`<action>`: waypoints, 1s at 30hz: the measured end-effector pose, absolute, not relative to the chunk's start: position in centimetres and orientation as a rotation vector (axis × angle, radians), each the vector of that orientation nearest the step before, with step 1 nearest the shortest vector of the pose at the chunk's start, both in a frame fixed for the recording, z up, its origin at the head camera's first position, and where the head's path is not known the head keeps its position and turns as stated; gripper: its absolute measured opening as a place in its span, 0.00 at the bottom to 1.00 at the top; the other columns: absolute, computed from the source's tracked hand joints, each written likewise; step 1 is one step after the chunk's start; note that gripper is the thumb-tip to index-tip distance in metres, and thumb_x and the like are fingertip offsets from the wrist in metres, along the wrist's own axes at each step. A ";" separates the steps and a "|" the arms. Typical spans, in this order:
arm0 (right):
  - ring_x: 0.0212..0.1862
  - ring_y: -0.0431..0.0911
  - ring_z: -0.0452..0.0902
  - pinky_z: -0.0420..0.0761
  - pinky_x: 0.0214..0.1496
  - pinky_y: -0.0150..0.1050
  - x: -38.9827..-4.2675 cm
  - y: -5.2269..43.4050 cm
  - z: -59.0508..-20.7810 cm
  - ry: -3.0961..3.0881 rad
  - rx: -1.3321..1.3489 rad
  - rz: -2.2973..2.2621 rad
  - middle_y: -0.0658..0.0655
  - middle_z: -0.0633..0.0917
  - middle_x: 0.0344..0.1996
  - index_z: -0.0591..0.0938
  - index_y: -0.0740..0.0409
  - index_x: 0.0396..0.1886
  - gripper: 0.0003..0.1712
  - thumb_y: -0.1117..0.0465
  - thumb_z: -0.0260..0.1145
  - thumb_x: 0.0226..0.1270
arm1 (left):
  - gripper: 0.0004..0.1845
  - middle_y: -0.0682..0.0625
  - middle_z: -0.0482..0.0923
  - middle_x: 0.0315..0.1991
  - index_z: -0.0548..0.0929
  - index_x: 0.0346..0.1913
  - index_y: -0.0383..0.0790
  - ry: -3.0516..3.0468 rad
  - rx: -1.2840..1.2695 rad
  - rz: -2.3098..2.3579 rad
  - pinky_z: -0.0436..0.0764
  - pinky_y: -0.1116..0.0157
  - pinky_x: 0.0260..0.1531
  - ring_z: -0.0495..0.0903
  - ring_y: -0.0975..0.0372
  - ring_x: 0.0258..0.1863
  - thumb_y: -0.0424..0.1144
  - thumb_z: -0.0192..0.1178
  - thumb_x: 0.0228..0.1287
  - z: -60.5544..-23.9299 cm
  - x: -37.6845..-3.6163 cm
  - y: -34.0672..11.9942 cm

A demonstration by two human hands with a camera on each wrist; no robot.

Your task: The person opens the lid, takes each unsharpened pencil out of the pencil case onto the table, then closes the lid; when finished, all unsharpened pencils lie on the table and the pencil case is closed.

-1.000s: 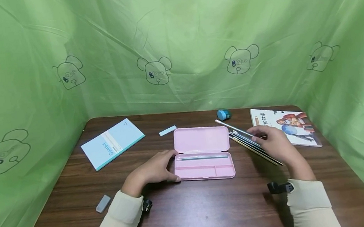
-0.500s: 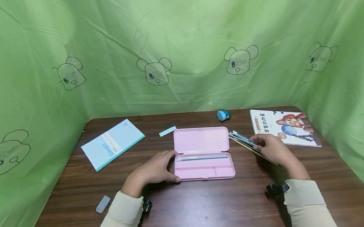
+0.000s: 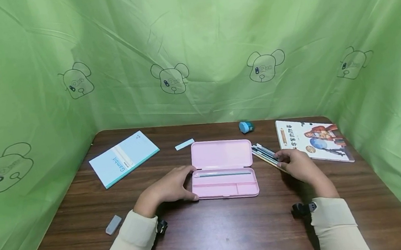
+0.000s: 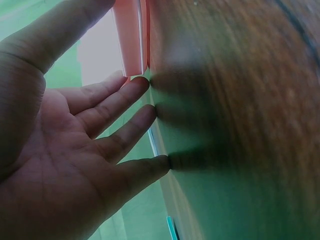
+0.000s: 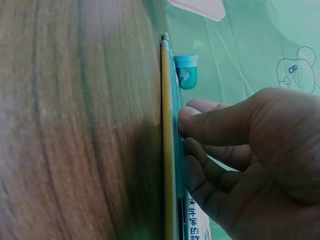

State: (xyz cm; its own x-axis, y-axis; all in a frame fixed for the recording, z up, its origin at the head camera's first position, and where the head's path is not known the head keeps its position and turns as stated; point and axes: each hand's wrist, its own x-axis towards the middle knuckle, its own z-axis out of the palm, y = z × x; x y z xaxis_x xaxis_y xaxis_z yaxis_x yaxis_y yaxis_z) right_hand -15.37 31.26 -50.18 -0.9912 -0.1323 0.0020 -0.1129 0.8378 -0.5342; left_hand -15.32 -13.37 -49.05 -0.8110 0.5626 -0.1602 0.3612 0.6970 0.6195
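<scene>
A pink pencil case [image 3: 214, 189] lies with its lid raised back, and one pencil [image 3: 224, 174] rests in its long rear compartment. My left hand [image 3: 168, 185] is at the case's left end, thumb near the front corner and index finger near the hinge. In the left wrist view, the fingers of that hand are spread and nearly straight beside the pink case [image 4: 131, 45]. To the right of the case, my right hand [image 3: 300, 165] pinches at a bunch of pencils [image 3: 264, 153] lying slantwise. The right wrist view shows a yellow pencil [image 5: 167, 125] nearest the wood, fingertips against the bunch.
A blue-capped pencil sharpener [image 3: 246, 127] stands behind the pencils. An illustrated book [image 3: 319, 141] lies at right, a light blue notebook [image 3: 125, 159] at left. A pale blue strip [image 3: 185, 144] is behind the case; a grey eraser [image 3: 113, 224] lies by the left sleeve.
A pencil that stuck out apart toward the sharpener now lies in line with the bunch. My right hand has shifted slightly left and down; the left hand has stayed put.
</scene>
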 end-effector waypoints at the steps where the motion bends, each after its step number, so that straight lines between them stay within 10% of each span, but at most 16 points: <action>1: 0.43 0.50 0.88 0.83 0.50 0.49 -15.4 31.3 -50.2 2.977 -0.199 -0.862 0.60 0.94 0.40 0.90 0.65 0.52 0.10 0.70 0.72 0.74 | 0.44 0.39 0.79 0.75 0.78 0.74 0.37 2.572 0.727 0.832 0.73 0.44 0.80 0.75 0.46 0.77 0.46 0.87 0.59 -49.1 -15.3 -13.4; 30: 0.51 0.48 0.89 0.90 0.59 0.54 -13.8 22.0 -47.8 2.797 -0.611 -0.941 0.55 0.93 0.46 0.91 0.59 0.59 0.14 0.70 0.71 0.77 | 0.44 0.39 0.78 0.75 0.77 0.74 0.37 2.580 0.719 0.815 0.73 0.44 0.81 0.74 0.46 0.78 0.46 0.87 0.59 -49.1 -15.4 -13.3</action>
